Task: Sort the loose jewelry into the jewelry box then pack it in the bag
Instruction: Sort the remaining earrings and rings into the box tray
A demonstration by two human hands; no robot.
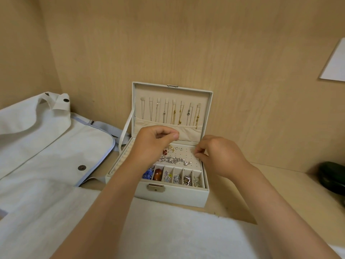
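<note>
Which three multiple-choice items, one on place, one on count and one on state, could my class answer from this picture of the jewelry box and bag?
1. Where does the bag lie?
A. left of the jewelry box
B. right of it
C. on top of it

2. How many small compartments run along the box's front?
A. three
B. six
C. ten

3. How is the lid?
A. shut
B. open and upright
C. taken off

Answers: 1 A, the bag lies by the box's left wall; 2 B, six divided cells show in one row; 3 B, the lid stands up with necklaces hanging inside.
</note>
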